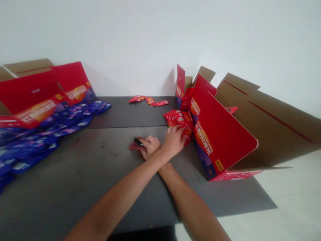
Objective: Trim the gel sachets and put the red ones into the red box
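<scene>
While the two forearms (126,189) cross over a dark tabletop (69,173), the left hand (172,142) lies on a heap of red sachets (178,119), its fingers (177,133) spread across the top, though I cannot tell whether they are grasping any sachet. The right hand (150,146) sits just beside it, fingers curled around a dark object (138,142) resting on a reddish pouch (134,146); the view is too poor to identify the object, which may be a tool handle.

As things lie, most of the red sachets are bunched against an opened red cardboard box (223,136), with a few in a loose line (148,100) near the far edge. A broad spread of blue sachets (44,130) covers the left side, in front of a second red box (32,98). Neither box shows sachets inside from here. Orange bands on both boxes carry blurred Chinese lettering that I cannot read reliably, and a small yellow label (219,164) on the right box is equally unclear.
</scene>
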The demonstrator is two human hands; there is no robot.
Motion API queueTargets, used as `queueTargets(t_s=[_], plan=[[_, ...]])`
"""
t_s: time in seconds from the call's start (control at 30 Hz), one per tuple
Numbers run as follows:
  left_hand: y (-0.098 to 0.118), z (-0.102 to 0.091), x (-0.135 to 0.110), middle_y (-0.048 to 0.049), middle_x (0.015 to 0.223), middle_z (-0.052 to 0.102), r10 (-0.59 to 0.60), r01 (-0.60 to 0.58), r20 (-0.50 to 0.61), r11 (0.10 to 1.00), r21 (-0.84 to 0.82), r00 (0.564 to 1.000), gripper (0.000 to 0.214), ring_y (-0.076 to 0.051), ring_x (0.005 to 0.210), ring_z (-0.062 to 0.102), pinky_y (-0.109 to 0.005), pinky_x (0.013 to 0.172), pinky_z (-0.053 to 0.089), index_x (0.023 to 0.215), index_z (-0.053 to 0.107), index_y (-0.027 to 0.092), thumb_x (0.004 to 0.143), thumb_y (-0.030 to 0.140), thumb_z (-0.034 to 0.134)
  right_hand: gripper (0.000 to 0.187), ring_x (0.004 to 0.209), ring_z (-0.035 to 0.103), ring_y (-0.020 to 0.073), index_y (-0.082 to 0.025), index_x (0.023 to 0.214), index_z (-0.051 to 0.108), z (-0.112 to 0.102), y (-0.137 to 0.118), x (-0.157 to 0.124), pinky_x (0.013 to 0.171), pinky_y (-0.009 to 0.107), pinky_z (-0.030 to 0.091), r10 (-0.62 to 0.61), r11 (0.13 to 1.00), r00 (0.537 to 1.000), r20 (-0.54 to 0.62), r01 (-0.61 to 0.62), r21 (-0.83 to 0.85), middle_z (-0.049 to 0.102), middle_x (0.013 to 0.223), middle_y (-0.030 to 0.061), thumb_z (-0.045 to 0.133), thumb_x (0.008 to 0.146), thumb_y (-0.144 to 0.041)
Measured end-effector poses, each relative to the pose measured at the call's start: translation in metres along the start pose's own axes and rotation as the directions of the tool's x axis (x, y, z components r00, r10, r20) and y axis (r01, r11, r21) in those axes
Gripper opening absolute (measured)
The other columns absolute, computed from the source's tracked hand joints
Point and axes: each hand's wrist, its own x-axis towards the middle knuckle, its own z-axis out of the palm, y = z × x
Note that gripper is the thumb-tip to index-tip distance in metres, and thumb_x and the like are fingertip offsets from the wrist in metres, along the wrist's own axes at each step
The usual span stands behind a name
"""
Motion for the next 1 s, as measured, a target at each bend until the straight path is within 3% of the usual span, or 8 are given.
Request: queueTargets(t_s=[0.17,0.27,0.33,0.43,0.6,0.83,1.0], plan=[[-0.023,-0.053,0.007,-0.0097,0.127,0.061,-0.048,0.064,-0.299,0.997,0.046,0.953,0.036,-0.026,0.122,0.051,-0.04,0.109,0.037,0.121,0.063,0.024,0.107,0.044,0.037,0.042,0.106,0.058,0.0242,-0.029,0.139,0.063,-0.006,-0.001,-0.003,0.096,0.036,0.043,0.013,0.998,1.0,-0.028,-0.012,0.054,0.066,0.12,0.0079,0.06,0.097,-0.029],[-0.058,-0.078,0.03,-0.0109,0.122,0.062,-0.102,0.164,-0.333,0.973,0.163,0.937,0.04,-0.024,0.119,0.052,-0.039,0.107,0.037,0.118,0.061,0.02,0.108,0.045,0.032,0.033,0.106,0.059,0.0261,-0.023,0.126,0.071,-0.012,-0.006,-0.006,0.091,0.035,0.047,0.032,0.999,0.998,-0.053,-0.031,0.022,0.068,0.117,0.0111,0.06,0.096,-0.031],[-0.087,-0.084,0.046,-0.0133,0.12,0.063,-0.138,0.215,-0.326,0.953,0.213,0.935,0.037,-0.026,0.117,0.053,-0.041,0.106,0.038,0.116,0.062,0.017,0.107,0.041,0.036,0.032,0.1,0.059,0.0255,-0.022,0.124,0.072,-0.014,-0.009,-0.007,0.087,0.035,0.048,0.038,0.999,0.997,-0.06,-0.039,-0.015,0.067,0.109,0.011,0.059,0.096,-0.034],[-0.128,-0.077,0.067,-0.0169,0.119,0.064,-0.168,0.247,-0.286,0.931,0.268,0.944,0.031,-0.03,0.117,0.054,-0.044,0.105,0.039,0.117,0.064,0.014,0.104,0.033,0.044,0.038,0.096,0.058,0.0239,-0.025,0.133,0.066,-0.014,-0.011,-0.007,0.084,0.034,0.049,0.051,0.998,0.996,-0.07,-0.053,-0.018,0.064,0.105,0.0083,0.059,0.097,-0.032],[-0.178,-0.051,0.097,-0.018,0.131,0.061,-0.119,0.176,-0.184,0.926,0.335,0.976,0.036,-0.031,0.123,0.053,-0.043,0.107,0.04,0.13,0.061,0.013,0.101,0.027,0.046,0.034,0.099,0.058,0.0255,-0.024,0.126,0.068,-0.009,-0.011,-0.004,0.084,0.037,0.05,0.111,0.994,0.992,-0.061,-0.11,0.024,0.062,0.106,0.0082,0.061,0.093,-0.028],[-0.223,-0.031,0.144,-0.0175,0.159,0.041,-0.013,0.055,-0.112,0.921,0.385,0.994,0.052,-0.032,0.146,0.034,-0.046,0.12,0.026,0.149,0.044,0.01,0.101,0.029,0.042,0.053,0.102,0.058,0.0292,-0.031,0.14,0.059,-0.003,-0.013,-0.005,0.085,0.044,0.052,0.172,0.982,0.985,-0.024,-0.169,0.084,0.062,0.111,0.0095,0.066,0.088,-0.024],[-0.244,-0.022,0.177,-0.0203,0.162,0.036,0.005,0.017,-0.051,0.908,0.418,0.999,0.06,-0.031,0.149,0.032,-0.042,0.122,0.023,0.152,0.039,0.003,0.099,0.03,0.044,0.055,0.103,0.059,0.0311,-0.031,0.143,0.057,-0.003,-0.015,-0.005,0.087,0.048,0.053,0.238,0.965,0.971,0.018,-0.238,0.111,0.063,0.115,0.0119,0.063,0.089,-0.023]])
